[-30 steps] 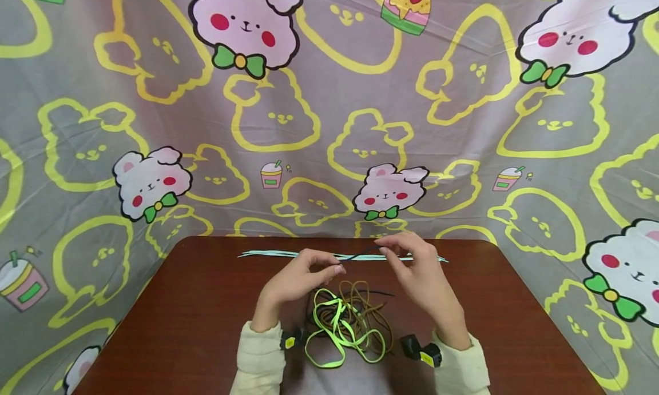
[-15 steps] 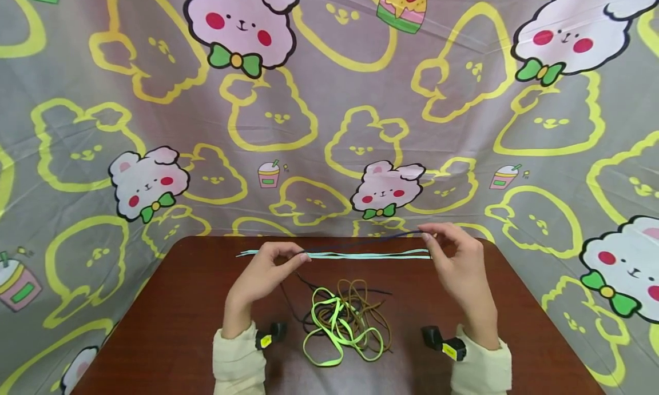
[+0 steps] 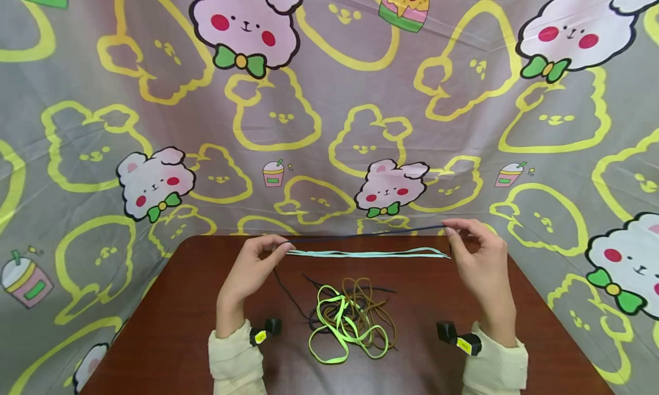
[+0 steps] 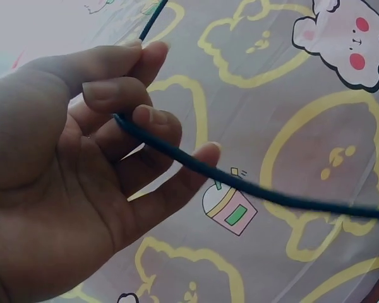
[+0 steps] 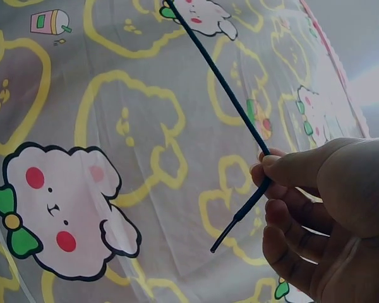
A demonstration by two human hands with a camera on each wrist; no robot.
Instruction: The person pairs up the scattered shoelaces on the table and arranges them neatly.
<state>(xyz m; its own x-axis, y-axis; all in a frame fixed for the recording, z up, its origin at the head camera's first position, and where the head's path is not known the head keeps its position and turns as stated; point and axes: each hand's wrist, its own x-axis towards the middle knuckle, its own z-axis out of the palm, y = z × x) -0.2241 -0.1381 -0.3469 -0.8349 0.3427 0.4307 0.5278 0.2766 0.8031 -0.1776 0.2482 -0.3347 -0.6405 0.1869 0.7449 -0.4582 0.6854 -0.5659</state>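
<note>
A dark blue shoelace (image 3: 368, 234) stretches nearly straight between both hands above the table. My left hand (image 3: 254, 266) pinches it between thumb and fingertips; from there the lace (image 4: 240, 184) runs down toward the pile. My right hand (image 3: 481, 263) pinches it near one end, and in the right wrist view the tipped end (image 5: 224, 237) sticks out below the fingers. Under the hands lies a tangled heap with a neon yellow-green shoelace (image 3: 337, 326) on top, a brown shoelace (image 3: 393, 320) and dark lace among it.
Pale mint shoelaces (image 3: 360, 255) lie side by side, stretched along the back of the brown table (image 3: 170, 326). A patterned cloth (image 3: 329, 126) hangs behind and at both sides. Small black wrist cameras (image 3: 458, 338) sit at the cuffs.
The hands have moved apart, left hand leftward and right hand rightward, both slightly up. The dark blue shoelace between them has grown longer and straighter, drawn from the heap.
</note>
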